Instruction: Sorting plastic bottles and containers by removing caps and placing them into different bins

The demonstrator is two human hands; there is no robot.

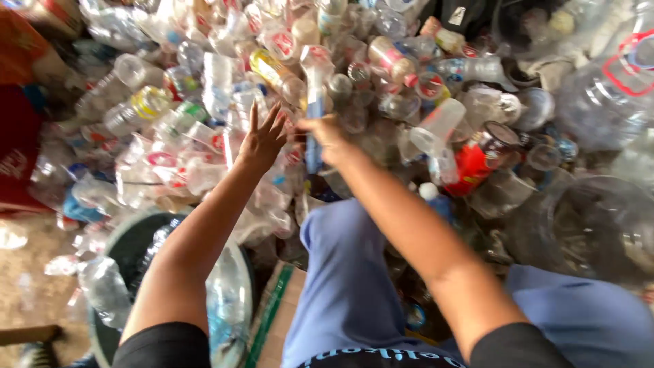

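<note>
A big heap of empty plastic bottles [225, 75] and clear cups covers the floor in front of the person; most are transparent, some have red, yellow or green labels. A large clear jug [606, 88] with red marks lies at the upper right, and a bottle with a red label [477, 160] is near the middle right. At the lower left a dark round bin [129, 249] holds some crushed clear bottles.

The left hand [262, 140] is above the heap with the fingers spread wide; this grip holds nothing, and I cannot tell if it touches the bottles under it. The right hand [327, 136] is closed around a slim clear bottle with a blue part [313, 129], which stands upright just beside the left hand, over the middle of the heap.
</note>
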